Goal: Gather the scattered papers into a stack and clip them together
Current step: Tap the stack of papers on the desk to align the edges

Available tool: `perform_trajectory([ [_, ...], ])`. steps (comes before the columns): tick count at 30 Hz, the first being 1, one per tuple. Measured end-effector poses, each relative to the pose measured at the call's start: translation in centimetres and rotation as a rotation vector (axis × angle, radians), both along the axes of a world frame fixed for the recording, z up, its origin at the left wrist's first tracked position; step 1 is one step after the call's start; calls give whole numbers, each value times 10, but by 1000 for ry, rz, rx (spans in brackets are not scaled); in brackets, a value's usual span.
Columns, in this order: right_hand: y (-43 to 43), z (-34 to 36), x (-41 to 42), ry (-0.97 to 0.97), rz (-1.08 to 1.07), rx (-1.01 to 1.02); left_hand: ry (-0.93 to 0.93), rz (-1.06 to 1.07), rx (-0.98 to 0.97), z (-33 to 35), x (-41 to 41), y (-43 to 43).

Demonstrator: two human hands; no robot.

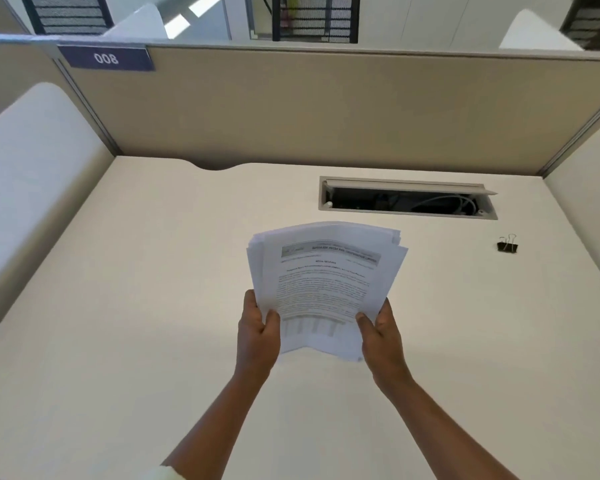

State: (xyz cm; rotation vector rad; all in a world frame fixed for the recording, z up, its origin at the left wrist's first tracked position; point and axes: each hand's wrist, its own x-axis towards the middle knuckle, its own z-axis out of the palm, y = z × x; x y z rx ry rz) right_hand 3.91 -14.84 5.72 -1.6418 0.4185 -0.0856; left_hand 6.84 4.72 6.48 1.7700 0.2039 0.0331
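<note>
The papers (326, 282) are all gathered in one bundle, held up off the desk (118, 341) between both hands. The left hand (258, 332) grips the bundle's lower left edge, thumb on the printed top sheet and fingers hidden behind; the right hand (381, 332) grips the lower right edge the same way. Each grip is clenched on the papers.

The bundle is not yet square: sheets fan out at the far corners and the near edge shows staggered corners between the two grips. No loose sheet is visible on the desk, so the gathering looks done as far as can be seen.

The clip (507, 244) lies on the desk, well apart from the papers, beyond and to the right of the right grip, its wire handles up. It is untouched. Further beyond the grips, a cable slot (407, 199) sits open in the desk.

What is left, by my reading: tap the edges flush, free one hand, fetch the clip, and press it onto an edge of the stack.
</note>
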Motion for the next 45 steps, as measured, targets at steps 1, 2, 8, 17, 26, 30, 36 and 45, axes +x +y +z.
perform_trajectory([
  [1, 1, 0, 0, -12, -7, 1, -15, -2, -15, 1, -1, 0],
  [2, 0, 1, 0, -26, -13, -7, -29, -2, -31, 3, -1, 1],
  [8, -2, 4, -1, -3, -15, -39, -81, 17, -18, 9, -7, 6],
  [17, 10, 24, 9, -133, -27, 2, -187, 12, -69, 32, -1, -1],
  [26, 7, 26, 14, -120, -48, 38, -209, 26, -57, 41, -2, -1],
  [30, 6, 26, 8, -120, -34, -22, -224, 31, -16, 38, -3, 3],
  [36, 4, 69, 17, -303, -74, 13, -294, 52, -142, 71, 8, 8],
  [45, 19, 96, 32, -245, -224, 87, -143, 242, -277, 98, 15, -11],
])
